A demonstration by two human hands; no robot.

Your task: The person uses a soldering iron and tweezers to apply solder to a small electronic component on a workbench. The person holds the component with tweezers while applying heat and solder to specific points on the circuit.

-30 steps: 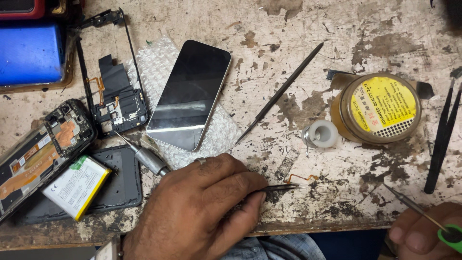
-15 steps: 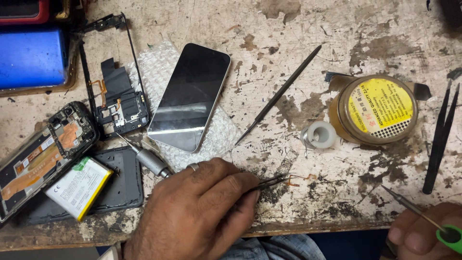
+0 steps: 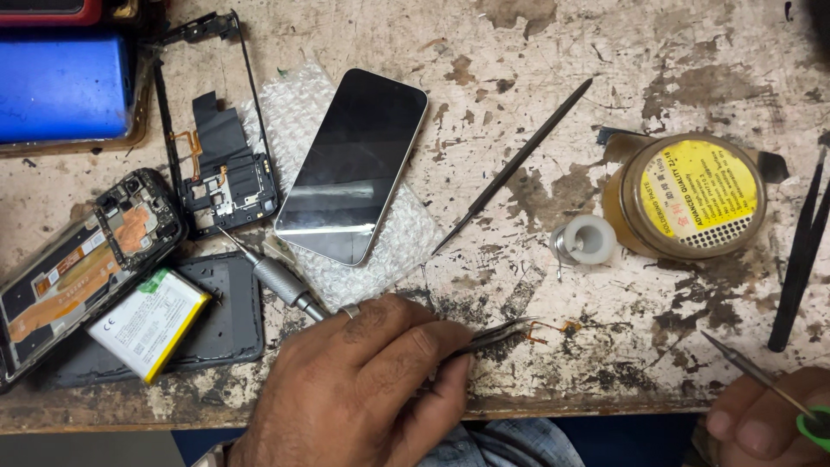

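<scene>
- The left hand (image 3: 363, 389), nearest the viewer at the bottom centre, has its fingers clenched around a pair of thin metal tweezers (image 3: 497, 333). A ring sits on one finger.
- The tweezer tips pinch a tiny orange flex cable (image 3: 553, 329) lying on the worn, paint-chipped wooden workbench (image 3: 536, 60), just right of the hand.
- The right hand (image 3: 765, 419), at the bottom right corner, grasps a slim metal-tipped soldering iron with a green collar (image 3: 761, 376); its tip points up and left, well apart from the cable.
- Just left of the left hand lies a small screwdriver with a knurled silver handle (image 3: 281, 281), partly hidden under the hand.
- Further left, a white and yellow phone battery (image 3: 147, 322) rests on a dark grey phone back cover (image 3: 229, 303) — beside it, an opened phone body with exposed circuit board (image 3: 82, 268).
- In the middle distance, a dark-screened smartphone (image 3: 354, 164) lies face up on a sheet of clear bubble wrap (image 3: 303, 112).
- To its right lies a long thin black spudger (image 3: 514, 164), set diagonally.
- Further right — a small white spool of solder wire (image 3: 586, 240) touches a round brass-coloured tin with a yellow label (image 3: 692, 195).
- At the right edge lies a pair of black tweezers (image 3: 800, 251).
- Far left: a black phone mid-frame (image 3: 216, 147), and beyond it a blue rectangular box (image 3: 60, 86).
</scene>
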